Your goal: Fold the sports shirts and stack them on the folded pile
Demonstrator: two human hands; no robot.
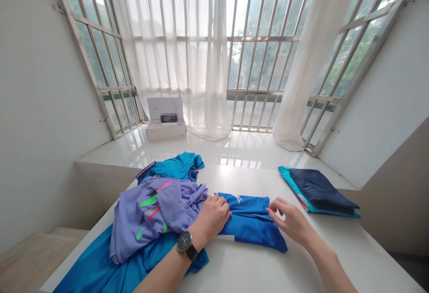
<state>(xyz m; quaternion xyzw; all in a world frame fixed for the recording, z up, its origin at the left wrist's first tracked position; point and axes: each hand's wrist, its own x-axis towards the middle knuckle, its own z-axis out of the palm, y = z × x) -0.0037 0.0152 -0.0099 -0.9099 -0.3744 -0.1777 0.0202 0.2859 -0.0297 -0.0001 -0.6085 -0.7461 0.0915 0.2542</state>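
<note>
- Workpiece: the blue garment, folded into a strip, lies on the table at lower centre of the frame, between the hands. Its long axis runs left to right; a lengthwise crease follows it.
- Left hand: the nearer of the two, resting over the garment's left end, fingers bent together. I cannot tell whether it pinches cloth. A watch sits on this wrist.
- Right hand: at the garment's right edge, thumb and forefinger close together, remaining fingers loosely curled. From here I cannot tell whether cloth is caught between them.
- Left of the strip: a crumpled lavender garment overlaps a blue-green cloth.
- Right of frame: a dark navy cloth lies flat on a turquoise one.
- Surface: white, smooth, reaching to a glossy window ledge.
- Room: an open white box at upper left of centre; sheer curtains before a barred window.
</note>
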